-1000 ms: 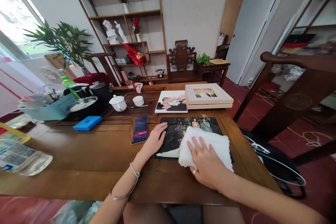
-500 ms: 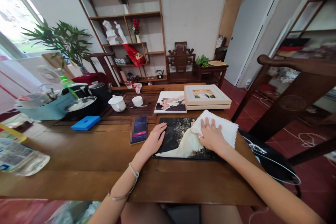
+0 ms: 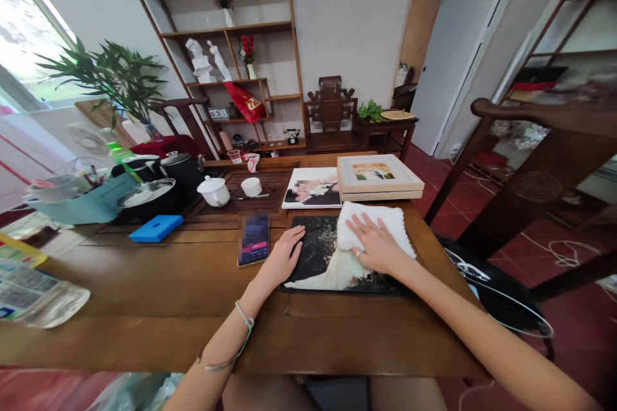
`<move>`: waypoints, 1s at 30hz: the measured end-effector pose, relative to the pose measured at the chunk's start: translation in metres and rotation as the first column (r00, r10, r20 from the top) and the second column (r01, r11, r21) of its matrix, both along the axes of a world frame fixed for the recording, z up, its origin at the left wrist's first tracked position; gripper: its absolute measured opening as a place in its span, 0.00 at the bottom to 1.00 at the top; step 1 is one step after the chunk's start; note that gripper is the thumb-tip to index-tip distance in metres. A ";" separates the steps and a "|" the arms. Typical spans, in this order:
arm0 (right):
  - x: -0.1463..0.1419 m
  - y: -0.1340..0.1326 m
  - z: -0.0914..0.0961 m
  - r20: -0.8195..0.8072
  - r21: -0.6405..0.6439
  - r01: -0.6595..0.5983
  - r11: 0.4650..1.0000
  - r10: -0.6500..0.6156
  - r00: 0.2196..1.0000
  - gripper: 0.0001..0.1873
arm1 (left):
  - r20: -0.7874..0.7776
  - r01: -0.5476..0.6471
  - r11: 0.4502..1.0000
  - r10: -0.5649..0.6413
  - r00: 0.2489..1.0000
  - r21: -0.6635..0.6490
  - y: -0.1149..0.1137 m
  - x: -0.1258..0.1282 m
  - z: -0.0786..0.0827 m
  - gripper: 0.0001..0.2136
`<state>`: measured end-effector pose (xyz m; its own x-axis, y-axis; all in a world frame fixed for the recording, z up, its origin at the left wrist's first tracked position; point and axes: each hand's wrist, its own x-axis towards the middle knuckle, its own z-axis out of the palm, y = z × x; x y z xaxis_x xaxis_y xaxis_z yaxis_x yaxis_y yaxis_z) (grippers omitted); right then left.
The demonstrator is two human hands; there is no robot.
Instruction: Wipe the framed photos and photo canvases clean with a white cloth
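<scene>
A dark photo panel (image 3: 312, 257) with a pale dress pictured on it lies flat near the table's right end. My left hand (image 3: 288, 253) rests on the panel's left edge, fingers stretched out and holding nothing. On the panel's right part lies a folded white cloth (image 3: 393, 221), covering much of the picture there. My right hand (image 3: 373, 247) presses flat on this cloth with its fingers spread; a ring shows on one finger. Just left of my left hand is a phone (image 3: 254, 239) with its screen lit.
Behind the panel lie a photo print (image 3: 308, 189) and a stack of pale frames (image 3: 378, 187). A white lidded cup (image 3: 213, 191), a small white cup (image 3: 251, 187) and a blue block (image 3: 157, 228) stand farther left. A wooden chair (image 3: 535, 186) is at the right.
My right hand has slid a little to the left with the white cloth under it, uncovering table at the panel's right. My left hand stays on the panel's left edge.
</scene>
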<state>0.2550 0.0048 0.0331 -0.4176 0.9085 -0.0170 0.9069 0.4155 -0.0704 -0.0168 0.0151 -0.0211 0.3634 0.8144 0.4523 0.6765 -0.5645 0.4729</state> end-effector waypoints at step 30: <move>0.011 -0.036 0.028 0.152 -0.103 0.293 0.951 -0.276 0.949 0.33 | -0.015 -0.004 1.000 0.003 1.000 -0.012 -0.002 0.001 0.002 0.16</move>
